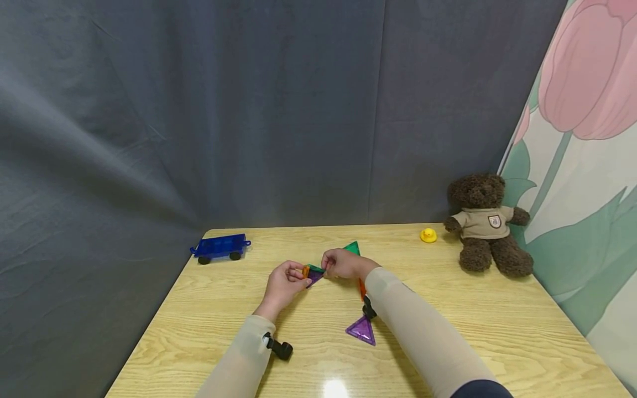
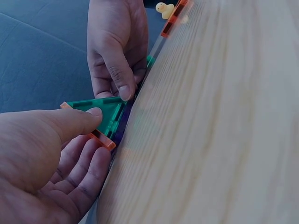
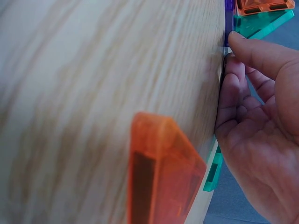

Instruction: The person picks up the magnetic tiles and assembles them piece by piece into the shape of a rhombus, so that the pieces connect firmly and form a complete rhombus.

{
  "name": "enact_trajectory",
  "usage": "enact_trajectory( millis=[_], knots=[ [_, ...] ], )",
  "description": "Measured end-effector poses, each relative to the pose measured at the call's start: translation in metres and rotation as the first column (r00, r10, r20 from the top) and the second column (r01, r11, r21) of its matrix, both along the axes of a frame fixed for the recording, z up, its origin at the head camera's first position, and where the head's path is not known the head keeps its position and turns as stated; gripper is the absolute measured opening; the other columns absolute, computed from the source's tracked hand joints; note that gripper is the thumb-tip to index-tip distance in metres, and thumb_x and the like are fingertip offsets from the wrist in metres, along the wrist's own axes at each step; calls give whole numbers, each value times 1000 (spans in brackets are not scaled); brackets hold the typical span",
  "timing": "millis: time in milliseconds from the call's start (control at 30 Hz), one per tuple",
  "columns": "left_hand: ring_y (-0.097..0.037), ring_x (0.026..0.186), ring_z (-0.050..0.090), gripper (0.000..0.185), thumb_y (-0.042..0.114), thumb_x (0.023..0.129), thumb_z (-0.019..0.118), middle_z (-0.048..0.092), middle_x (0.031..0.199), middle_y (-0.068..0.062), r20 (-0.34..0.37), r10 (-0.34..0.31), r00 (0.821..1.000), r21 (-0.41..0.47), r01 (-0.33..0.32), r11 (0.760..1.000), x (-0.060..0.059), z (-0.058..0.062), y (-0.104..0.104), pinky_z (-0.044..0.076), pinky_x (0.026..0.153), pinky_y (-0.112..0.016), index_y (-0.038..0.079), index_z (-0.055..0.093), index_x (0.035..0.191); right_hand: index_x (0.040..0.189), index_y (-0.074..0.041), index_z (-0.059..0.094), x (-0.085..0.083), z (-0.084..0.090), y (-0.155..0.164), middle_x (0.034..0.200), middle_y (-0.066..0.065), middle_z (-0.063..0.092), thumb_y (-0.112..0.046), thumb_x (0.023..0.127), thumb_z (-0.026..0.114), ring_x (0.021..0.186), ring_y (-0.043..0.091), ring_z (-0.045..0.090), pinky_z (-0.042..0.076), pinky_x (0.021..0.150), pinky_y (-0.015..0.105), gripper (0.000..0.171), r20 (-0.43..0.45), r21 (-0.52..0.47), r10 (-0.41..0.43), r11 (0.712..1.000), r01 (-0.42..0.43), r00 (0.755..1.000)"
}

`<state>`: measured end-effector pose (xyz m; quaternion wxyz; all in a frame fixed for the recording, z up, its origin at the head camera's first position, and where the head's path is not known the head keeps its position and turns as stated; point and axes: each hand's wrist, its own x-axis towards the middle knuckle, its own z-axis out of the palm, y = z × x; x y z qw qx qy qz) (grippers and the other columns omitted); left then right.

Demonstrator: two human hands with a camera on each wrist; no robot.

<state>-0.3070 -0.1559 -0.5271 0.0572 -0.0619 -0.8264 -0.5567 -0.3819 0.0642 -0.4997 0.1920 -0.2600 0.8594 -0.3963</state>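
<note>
Two hands' fingers pinch stacked tiles; purple triangle, teddy nearby.

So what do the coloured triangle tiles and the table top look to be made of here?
The green triangle tile the hands hold and the loose purple triangle tile look like glossy translucent plastic: light passes through the centres, and the thicker rims show dark inserts, possibly magnets. The table looks like pale wood or wood-grain laminate with a sheen; grain streaks and a lamp glare show, but which cannot be told.
</note>
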Motion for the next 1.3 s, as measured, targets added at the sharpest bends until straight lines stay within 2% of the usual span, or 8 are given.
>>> enact_trajectory(
  millis=[333,700,900,1100,1200,1300],
  knots=[
    [-20,77,62,36,17,77,83,61,91,-4,9,12,1000,5,-12,1000,-5,-5,1,54,64,-29,16,62,106,99,-5,62,1,1,0,83,5,59,-7,87,71,71,16,53,46,64,28,15,9,9,-3,1000,3,1000],
    [-19,78,61,35,22,80,81,60,94,-4,16,20,1000,-30,-19,999,-10,-7,1,55,62,-30,18,61,109,98,-4,64,0,1,-1,80,5,58,-4,87,70,69,15,51,45,64,28,13,20,-12,1,1000,-1,1000],
    [-18,76,62,37,25,82,79,60,92,-4,10,20,1000,-61,-19,998,-10,-5,2,54,61,-30,17,60,113,98,-5,64,0,0,-1,81,3,59,-4,87,70,70,14,52,45,65,27,12,-1,11,3,1000,-3,1000],
    [-19,81,60,46,26,84,78,57,111,-6,17,13,1000,-92,-11,996,-8,-2,3,54,63,-30,13,59,124,99,-4,64,1,0,-2,80,3,58,-4,88,69,70,15,51,45,65,28,13,12,-2,-1,1000,1,1000],
    [-20,81,59,46,26,84,77,53,120,-6,16,10,1000,-112,-9,994,-7,-1,4,53,63,-29,16,60,125,98,-5,64,1,0,-2,80,3,59,-3,87,69,70,15,51,46,66,28,12,11,-3,-2,1000,2,1000],
    [-19,80,57,42,27,85,76,53,122,-4,8,-3,1000,-125,4,992,-7,-1,4,52,62,-30,20,61,124,98,-6,64,0,-1,-2,80,3,59,-4,87,70,70,15,52,46,66,28,12,11,3,-2,1000,2,1000]
  ],
)
